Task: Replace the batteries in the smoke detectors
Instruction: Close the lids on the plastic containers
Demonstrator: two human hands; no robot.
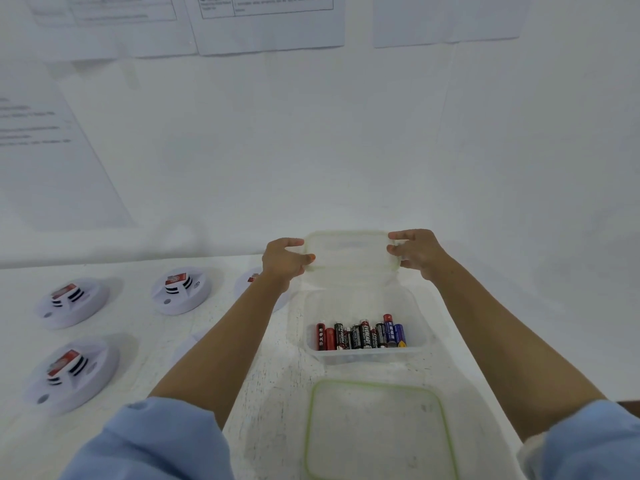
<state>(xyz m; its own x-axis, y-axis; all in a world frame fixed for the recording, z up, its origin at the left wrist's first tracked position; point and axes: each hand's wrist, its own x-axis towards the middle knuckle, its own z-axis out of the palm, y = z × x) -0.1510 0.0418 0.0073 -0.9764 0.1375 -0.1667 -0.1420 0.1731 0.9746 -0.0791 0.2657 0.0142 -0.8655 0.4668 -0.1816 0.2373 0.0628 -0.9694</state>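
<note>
A clear plastic box (420,306) stands on the white table and holds several AA batteries (362,335), red, black and blue, lined up at its near side. Above its far edge, my left hand (282,261) and my right hand (415,252) each grip one end of a translucent plastic lid (349,251), held off the table. White round smoke detectors lie face down at the left: one (72,301), a second (181,289) and a third (71,374), each showing a red and black battery bay. My left forearm partly hides another smoke detector (249,282).
A second clear lid with a green seal (377,431) lies flat on the table, near me in front of the box. Printed paper sheets (270,26) hang on the white wall behind. The table's right edge runs close beside my right arm.
</note>
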